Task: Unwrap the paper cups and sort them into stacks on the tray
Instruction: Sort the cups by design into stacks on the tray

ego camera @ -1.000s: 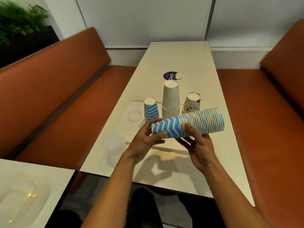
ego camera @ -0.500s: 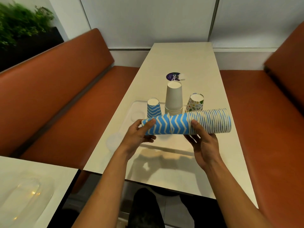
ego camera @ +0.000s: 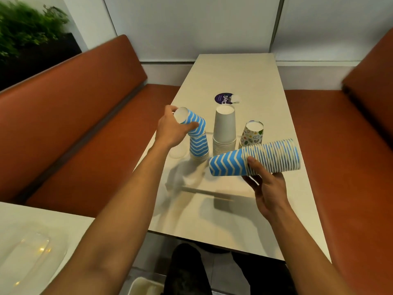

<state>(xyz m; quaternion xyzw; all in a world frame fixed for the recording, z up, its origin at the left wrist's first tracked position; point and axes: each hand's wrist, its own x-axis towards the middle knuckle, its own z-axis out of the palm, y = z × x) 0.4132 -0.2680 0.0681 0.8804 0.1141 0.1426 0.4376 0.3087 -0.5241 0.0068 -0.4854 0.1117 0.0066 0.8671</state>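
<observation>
Head view, left hand (ego camera: 172, 130) curled round one blue zigzag cup (ego camera: 192, 121), tilted on the short blue stack (ego camera: 198, 147) on the tray (ego camera: 225, 184), right hand (ego camera: 265, 186) gripping a long sideways cup row (ego camera: 255, 159) above the surface (ego camera: 234, 75), white stack (ego camera: 224, 128) beside

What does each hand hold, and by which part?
The left hand grips a blue zigzag cup near its closed base. The right hand holds the long blue cup stack from below, near its middle.

Dim, warm light falls from overhead, throwing soft arm shadows on the table (ego camera: 234, 220) near its front edge. Motion blur smears the tray (ego camera: 204, 191) edge, and wide-angle distortion bends the corners.
</observation>
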